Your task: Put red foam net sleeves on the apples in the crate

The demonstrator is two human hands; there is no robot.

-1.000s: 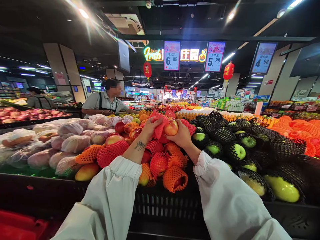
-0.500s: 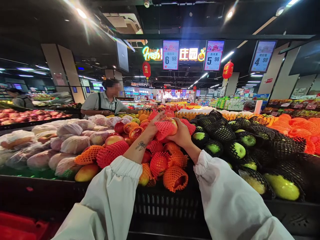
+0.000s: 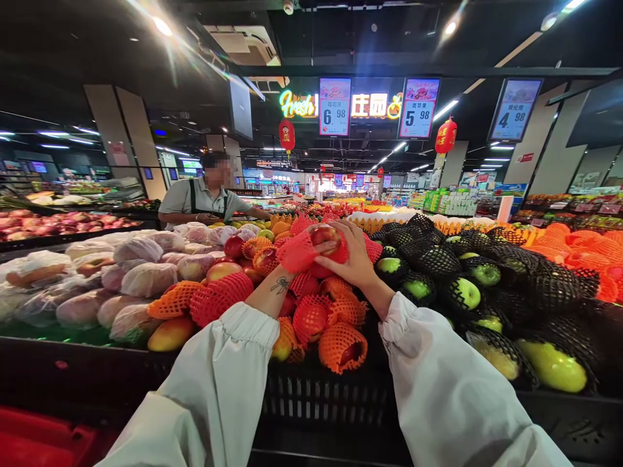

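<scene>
A red apple [image 3: 327, 237] is held up over the fruit pile between my two hands. My right hand [image 3: 357, 254] curls around its right side and underside, thumb along the bottom. A red foam net sleeve [image 3: 296, 251] is pulled over my left hand [image 3: 321, 248], covering most of it. The left fingers show past the sleeve's edge and close on the apple's left side. Right below lie apples in red foam nets [image 3: 311, 318] and one in an orange foam net [image 3: 342, 348].
Bagged fruit [image 3: 146, 277] fills the left; green apples in black nets [image 3: 464, 292] fill the right. A black crate wall [image 3: 326, 399] runs along the front. Across the display stands a person [image 3: 195, 194] in an apron. A red bin [image 3: 39, 438] is at lower left.
The red foam net sleeve has moved off the apple onto my left hand. The apple's red face now shows more fully, and my right hand has turned around it.
</scene>
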